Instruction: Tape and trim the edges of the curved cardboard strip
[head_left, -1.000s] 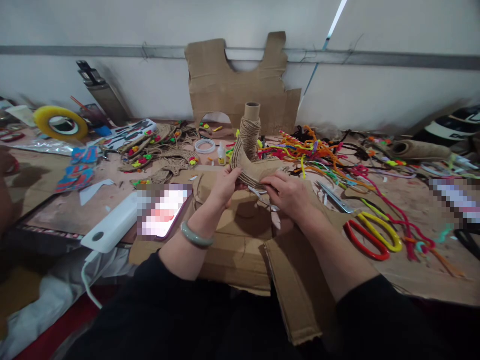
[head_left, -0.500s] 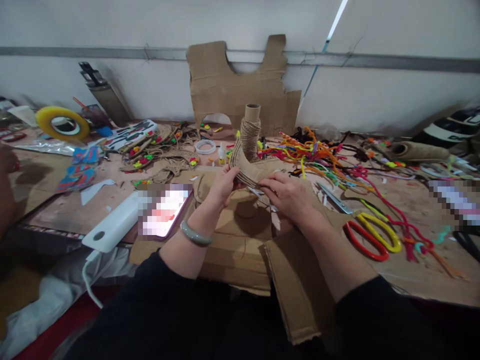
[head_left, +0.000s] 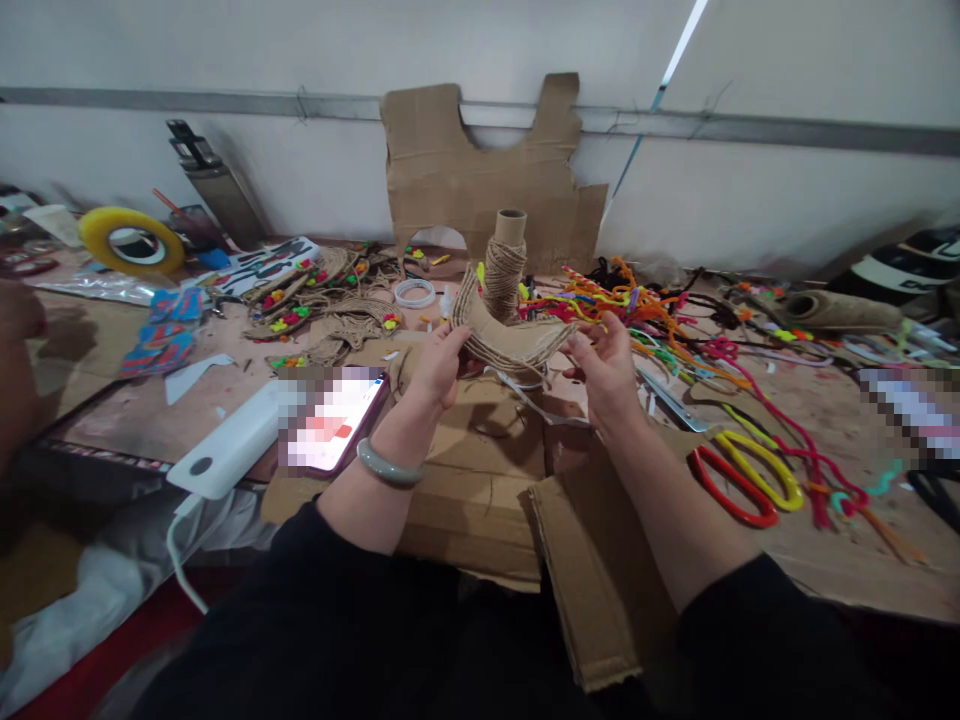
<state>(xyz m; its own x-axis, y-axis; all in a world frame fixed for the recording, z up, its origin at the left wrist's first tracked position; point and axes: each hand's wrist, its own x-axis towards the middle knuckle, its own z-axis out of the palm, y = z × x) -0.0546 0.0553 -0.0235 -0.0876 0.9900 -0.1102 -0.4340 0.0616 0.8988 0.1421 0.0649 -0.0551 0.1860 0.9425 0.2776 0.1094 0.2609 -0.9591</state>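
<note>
A curved, crescent-shaped cardboard piece [head_left: 517, 338] with rows of twine along its lower edge is held up between both hands. My left hand [head_left: 442, 365] pinches its left end, a pale bangle round the wrist. Thumb and fingers of my right hand [head_left: 609, 370] are closed on its right tip. Just behind it stands a cardboard tube wound with twine [head_left: 504, 275]. Beneath the hands lie cardboard sheets [head_left: 469, 520], with a loose strand hanging near the piece. Scissors with red and yellow handles [head_left: 739, 480] rest to the right of my right forearm.
A lit phone [head_left: 337, 420] and a white power strip [head_left: 232, 440] lie to the left. Twine crescents with coloured bits [head_left: 300, 310], a yellow tape roll [head_left: 131, 243] and bright cords [head_left: 637, 300] cover the back. A cut cardboard panel [head_left: 480, 185] leans on the wall. Another person's arm shows far left.
My right hand has moved right and slightly up, from the piece's lower edge to its right tip. The crescent now faces me more openly. My left hand keeps its hold.
</note>
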